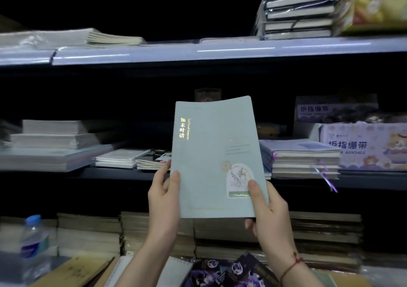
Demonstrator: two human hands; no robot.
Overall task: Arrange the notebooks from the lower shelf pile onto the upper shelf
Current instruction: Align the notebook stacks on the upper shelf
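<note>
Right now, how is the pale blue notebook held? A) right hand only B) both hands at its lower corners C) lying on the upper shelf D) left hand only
B: the left hand grips the lower left corner of the pale blue notebook and the right hand the lower right, thumbs on the cover, with the notebook upright in front of the shelves.
</note>
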